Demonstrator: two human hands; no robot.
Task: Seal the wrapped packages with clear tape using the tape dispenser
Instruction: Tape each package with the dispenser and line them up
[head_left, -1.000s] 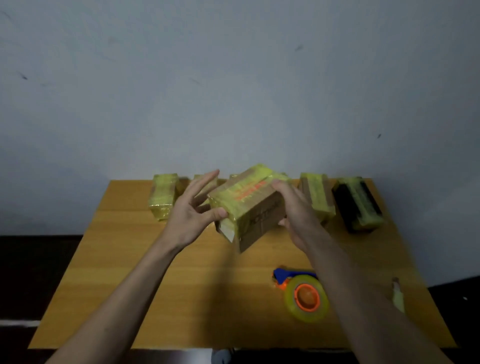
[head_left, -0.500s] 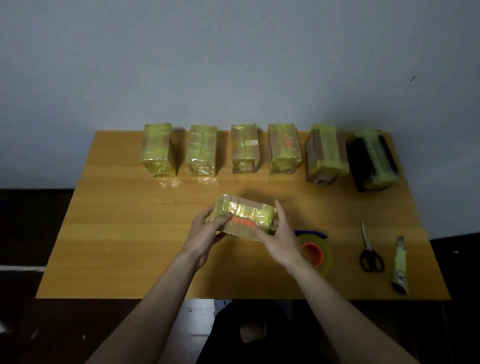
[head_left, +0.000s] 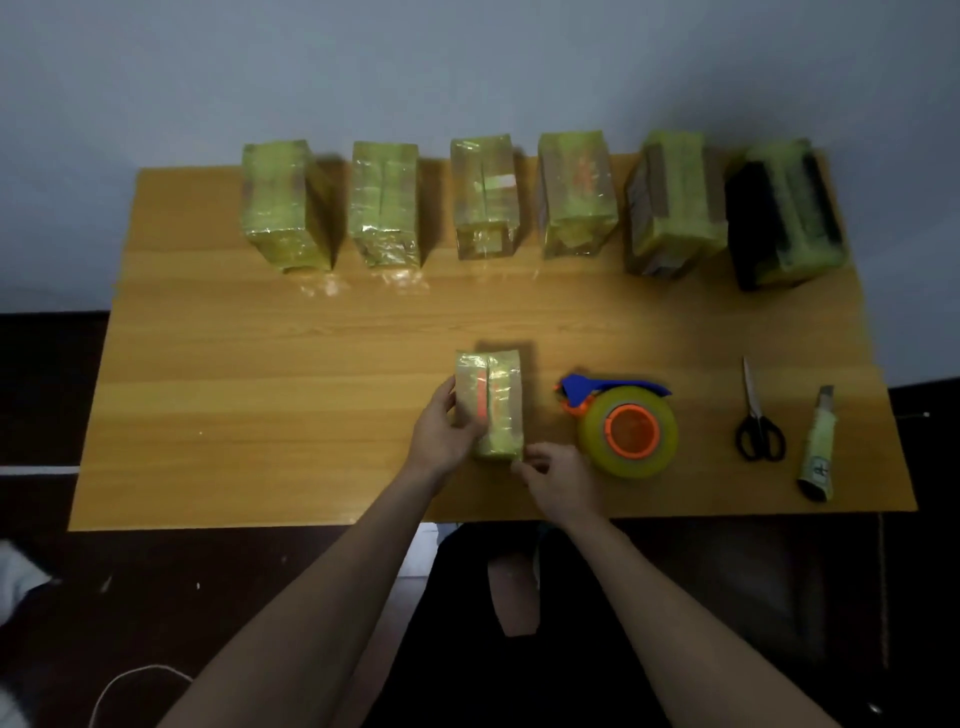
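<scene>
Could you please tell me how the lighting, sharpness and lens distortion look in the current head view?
Head view: dim and yellowish; the row of packages looks soft, casting shadows rightward; glare patches on the table below the leftmost ones; wide-angle bending curves the table edges.

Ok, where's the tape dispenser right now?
In the head view the tape dispenser lies untouched on the table, right of centre, between the held package and the scissors.

left hand (head_left: 441, 431) hides package (head_left: 491, 402) left edge (near end) — right fingertips (head_left: 524, 465) blurred | knife (head_left: 818, 447) label unreadable
</scene>
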